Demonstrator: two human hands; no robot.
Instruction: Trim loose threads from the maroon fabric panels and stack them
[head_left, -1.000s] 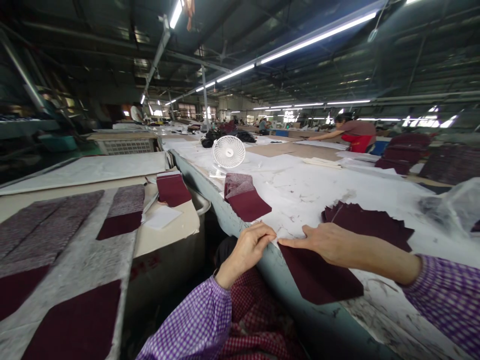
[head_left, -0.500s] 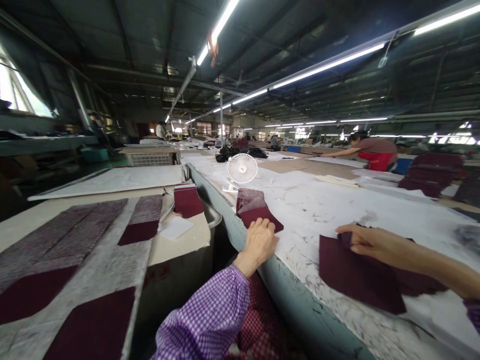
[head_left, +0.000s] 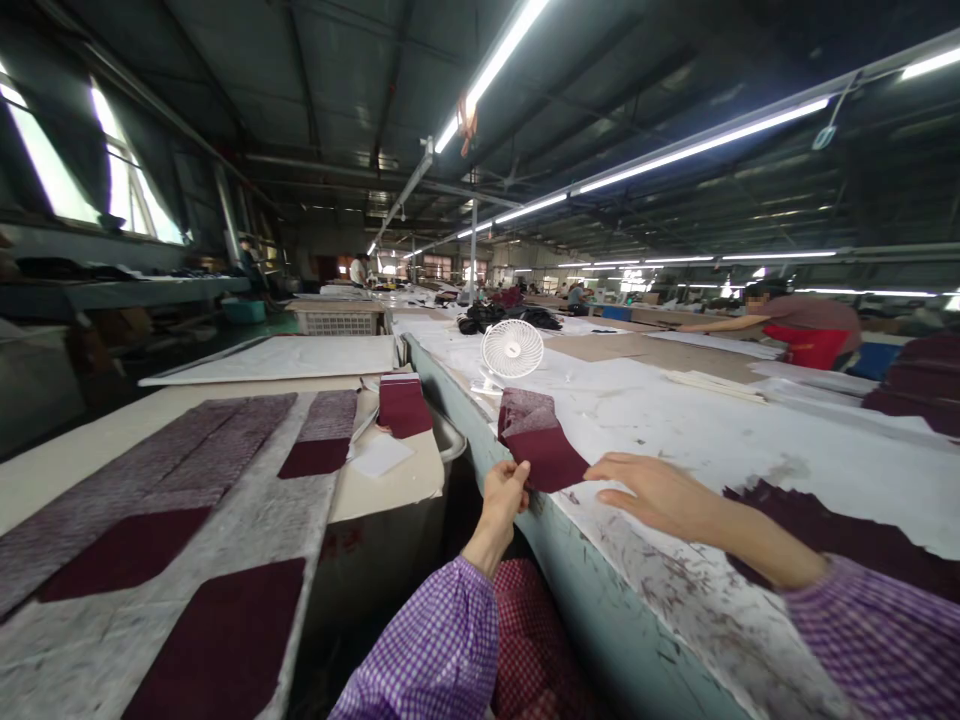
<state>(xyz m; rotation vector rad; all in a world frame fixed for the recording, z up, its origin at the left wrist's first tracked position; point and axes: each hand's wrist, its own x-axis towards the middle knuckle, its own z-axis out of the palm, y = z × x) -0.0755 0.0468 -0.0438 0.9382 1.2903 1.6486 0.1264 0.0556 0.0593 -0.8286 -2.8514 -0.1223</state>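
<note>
My left hand (head_left: 504,500) pinches the near left corner of a maroon fabric piece (head_left: 549,456) between thumb and fingers. The piece lies at the table's edge, its far end a speckled grey-maroon. At its right corner, my right hand (head_left: 645,490) reaches in with fingers stretched and thumb apart, the fingertips touching or almost touching the cloth. Darker maroon fabric (head_left: 832,530) with a jagged edge lies beyond my right forearm, which partly hides it.
A small white fan (head_left: 512,348) stands just past the fabric on the white-covered table (head_left: 622,400). On the lower left table lie speckled and maroon panels (head_left: 217,640) and a maroon stack (head_left: 403,405). A gap separates the tables. A co-worker (head_left: 810,320) leans over at the right.
My right hand has let go of the dark maroon fabric and moved left to the piece's right corner. My left hand has gone from resting on the piece to pinching its corner. The view has turned left.
</note>
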